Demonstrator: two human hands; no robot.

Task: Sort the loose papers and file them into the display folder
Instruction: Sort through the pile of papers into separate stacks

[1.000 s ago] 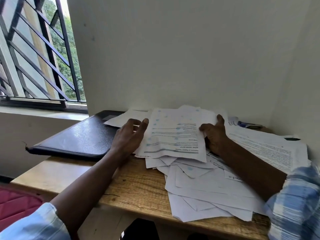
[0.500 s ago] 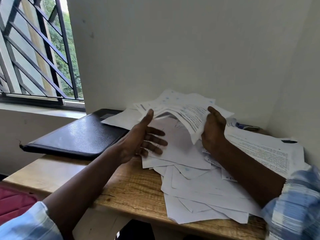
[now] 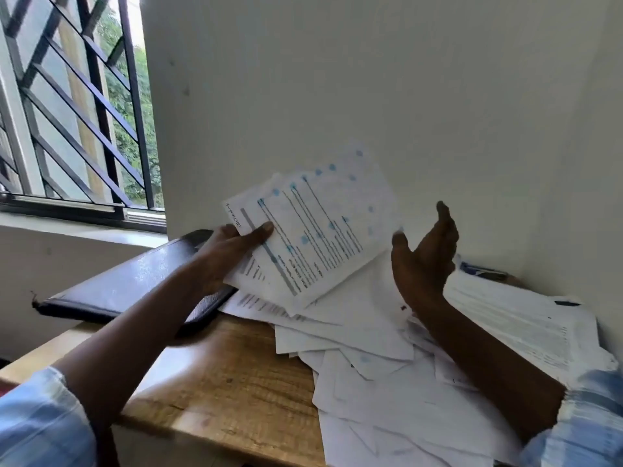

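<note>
My left hand point(image 3: 232, 247) grips a small bundle of printed sheets point(image 3: 323, 224) by its left edge, thumb on top, and holds it tilted above the desk. To the right of the bundle my right hand point(image 3: 424, 261) is raised with fingers straight, apart from the paper and holding nothing. A heap of loose papers point(image 3: 387, 375) covers the right half of the wooden desk point(image 3: 222, 375). The closed black display folder point(image 3: 135, 284) lies at the desk's back left, partly hidden by my left forearm.
White walls close off the back and right of the desk. A barred window point(image 3: 77, 106) with a sill is at the left. A blue pen point(image 3: 485, 273) lies near the back right corner. Bare wood shows at the front left of the desk.
The bundle was lifted off the heap and passed from my right hand to my left. My right hand let go and opened; my left hand closed on the sheets' left edge.
</note>
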